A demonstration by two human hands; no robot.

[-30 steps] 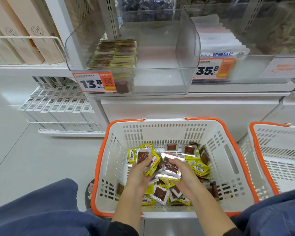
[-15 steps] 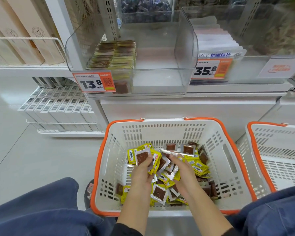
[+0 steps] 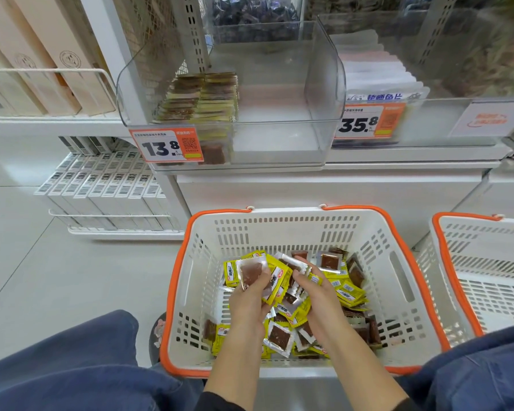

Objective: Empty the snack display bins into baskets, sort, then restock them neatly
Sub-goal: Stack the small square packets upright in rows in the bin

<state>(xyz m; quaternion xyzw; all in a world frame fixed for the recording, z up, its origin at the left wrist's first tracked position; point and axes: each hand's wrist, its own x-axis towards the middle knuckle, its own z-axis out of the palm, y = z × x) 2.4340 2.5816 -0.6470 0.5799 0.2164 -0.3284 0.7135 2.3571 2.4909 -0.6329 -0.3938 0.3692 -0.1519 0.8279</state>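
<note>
A white basket with an orange rim stands on the floor before me, holding several loose yellow and brown snack packets. My left hand grips a small stack of these packets, brown side up. My right hand pinches one packet right beside that stack. Above, a clear display bin holds two neat stacks of the same packets at its left side; its right side is bare.
A second white and orange basket stands at the right. Price tags hang on the shelf front. Boxed goods fill a low shelf to the left. My knees in blue trousers flank the basket.
My right hand lifted a packet from the pile and brought it up against the stack in my left hand. The left hand kept its hold.
</note>
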